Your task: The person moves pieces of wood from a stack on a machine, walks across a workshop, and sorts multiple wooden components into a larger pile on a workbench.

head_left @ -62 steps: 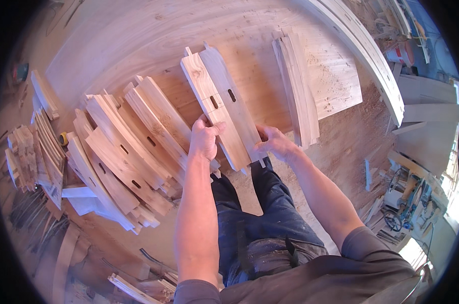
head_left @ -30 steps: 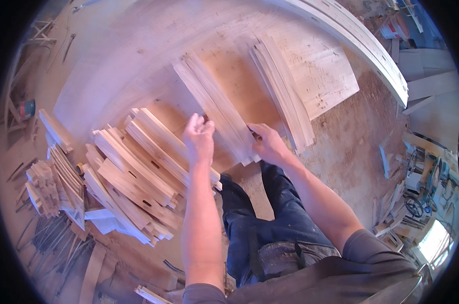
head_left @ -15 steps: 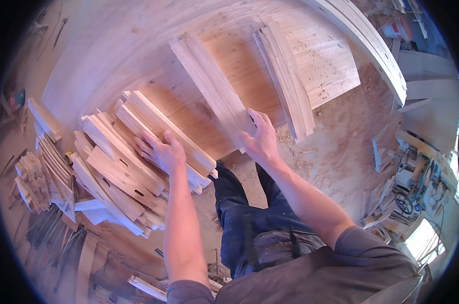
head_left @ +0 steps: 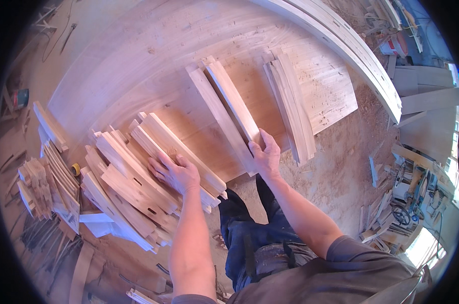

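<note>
My right hand [head_left: 266, 153] is closed round the near end of a light wooden slat [head_left: 234, 99]. A dark gap separates that slat from another wooden slat [head_left: 219, 114] just left of it. My left hand [head_left: 178, 175] lies on a stack of wooden slats [head_left: 138, 167], its fingers spread over the pieces nearest the middle. Several slats in this stack have small dark slots cut in them. What is under the left palm is hidden.
Beneath the slats lies a broad wooden panel [head_left: 184, 66] scattered with shavings. Another pair of slats [head_left: 291, 109] rests on its right part. A long pale beam [head_left: 361, 55] runs along the far right. More cut pieces [head_left: 34, 187] are stacked at far left; scraps clutter the lower right.
My right hand has drawn one slat of the middle pair apart from its neighbour, opening a gap. My left hand stays on the stack. The whole view has shifted slightly.
</note>
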A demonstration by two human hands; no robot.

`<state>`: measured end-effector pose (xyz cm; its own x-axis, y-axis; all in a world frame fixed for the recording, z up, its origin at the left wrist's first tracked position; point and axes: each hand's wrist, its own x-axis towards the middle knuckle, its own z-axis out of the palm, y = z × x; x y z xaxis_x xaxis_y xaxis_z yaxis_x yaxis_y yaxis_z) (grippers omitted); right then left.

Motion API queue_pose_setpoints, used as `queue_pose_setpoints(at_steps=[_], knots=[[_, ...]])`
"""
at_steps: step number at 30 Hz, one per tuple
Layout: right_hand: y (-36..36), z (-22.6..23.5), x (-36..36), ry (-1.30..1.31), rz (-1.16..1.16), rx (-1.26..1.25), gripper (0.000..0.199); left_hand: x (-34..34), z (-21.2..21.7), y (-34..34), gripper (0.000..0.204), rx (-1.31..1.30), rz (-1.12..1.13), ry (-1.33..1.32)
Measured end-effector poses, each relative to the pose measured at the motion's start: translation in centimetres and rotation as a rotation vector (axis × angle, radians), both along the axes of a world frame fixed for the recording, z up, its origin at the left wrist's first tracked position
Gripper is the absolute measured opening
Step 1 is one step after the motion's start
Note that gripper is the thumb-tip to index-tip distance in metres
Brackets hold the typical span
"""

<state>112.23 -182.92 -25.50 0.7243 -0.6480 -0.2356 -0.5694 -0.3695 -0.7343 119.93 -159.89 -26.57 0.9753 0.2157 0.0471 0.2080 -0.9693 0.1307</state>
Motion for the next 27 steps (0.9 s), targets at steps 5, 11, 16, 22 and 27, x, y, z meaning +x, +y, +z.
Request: queue_pose_setpoints(at_steps=[5, 11, 16, 22, 27], knots=[[-4.6, 1.0, 0.9, 0.024, -0.076, 0.538, 0.047, 0.3, 0.0, -0.1, 0.060, 0.004, -0.018, -0.021], [-6.3, 0.0, 1.0, 0.032, -0.084, 0.709, 0.043, 0.3, -0.3, -0.1, 0.060, 0.016, -0.019, -0.016], [-6.4, 0.5, 1.2, 0.033, -0.106, 0.756, 0.041, 0.1, -0.6, 0.0, 0.061, 0.020, -0.022, -0.019], [-5.5, 0.4, 1.0, 0.014, -0.099, 0.434, 0.041, 0.2, -0.9, 0.2, 0.061, 0.012, -0.024, -0.015], [-4.0, 2.1, 1.2, -0.087, 0.100, -0.174, 0.045, 0.2, -0.8, 0.2, 0.060, 0.022, -0.034, -0.004]])
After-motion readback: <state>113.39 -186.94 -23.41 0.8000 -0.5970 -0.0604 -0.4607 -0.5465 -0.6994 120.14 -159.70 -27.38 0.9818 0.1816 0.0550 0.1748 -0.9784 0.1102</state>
